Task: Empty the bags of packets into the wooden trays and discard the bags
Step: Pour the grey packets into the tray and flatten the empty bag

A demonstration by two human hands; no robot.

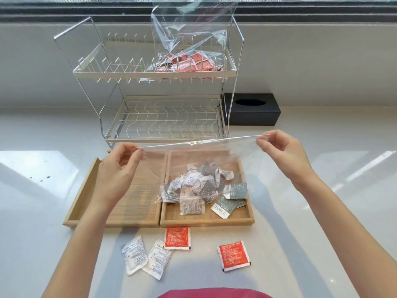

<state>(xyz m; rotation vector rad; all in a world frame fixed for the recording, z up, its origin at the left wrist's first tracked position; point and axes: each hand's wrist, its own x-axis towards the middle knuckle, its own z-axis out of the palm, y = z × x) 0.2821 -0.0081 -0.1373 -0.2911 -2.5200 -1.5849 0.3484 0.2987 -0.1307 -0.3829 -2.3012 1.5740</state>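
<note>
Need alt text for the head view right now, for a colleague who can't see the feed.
Both hands, left hand and right hand, pinch the top corners of a clear bag over the right wooden tray, grey and white packets heaped below. The left wooden tray holds none; another bag of red packets sits on the wire rack.

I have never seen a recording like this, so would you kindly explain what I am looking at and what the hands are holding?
There is no machine: one camera on a person's head looks down at their two bare hands. The left hand and right hand each pinch an end of a clear plastic bag, held over the right wooden tray. Grey and white packets are piled in that tray; the left wooden tray shows none. Loose white packets and red packets lie on the counter in front. Behind stands a wire rack with another bag of red packets.
</note>
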